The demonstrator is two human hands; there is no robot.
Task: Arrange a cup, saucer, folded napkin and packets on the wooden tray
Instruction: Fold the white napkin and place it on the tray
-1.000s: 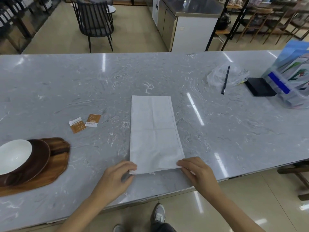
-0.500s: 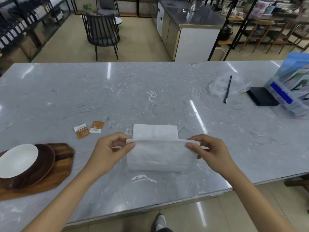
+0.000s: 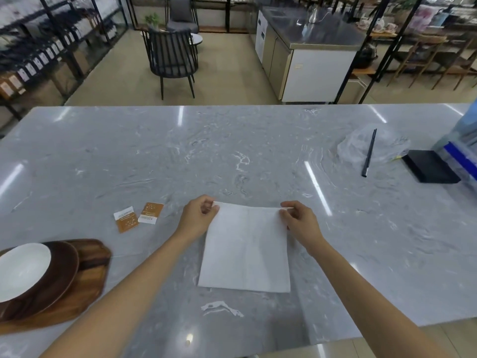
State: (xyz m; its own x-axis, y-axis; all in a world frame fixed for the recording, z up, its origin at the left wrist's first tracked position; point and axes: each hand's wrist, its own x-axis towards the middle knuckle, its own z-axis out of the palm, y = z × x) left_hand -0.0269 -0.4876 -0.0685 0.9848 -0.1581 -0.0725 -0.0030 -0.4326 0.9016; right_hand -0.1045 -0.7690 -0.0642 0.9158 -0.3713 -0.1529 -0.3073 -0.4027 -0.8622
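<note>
A white napkin lies folded in half on the grey marble table, roughly square. My left hand pinches its far left corner and my right hand pinches its far right corner. Two brown-and-white packets lie flat to the left of the napkin. At the left edge sits the wooden tray, carrying a dark brown saucer with a white dish on top. No cup is visible.
A black pen lies across a crumpled clear plastic bag at the far right, beside a black flat box and a blue-and-clear container. A chair and a counter stand beyond the table.
Both hands took the napkin's near edge and carried it up and over to the far edge, halving the long rectangle into a square. The camera view tilted upward.
</note>
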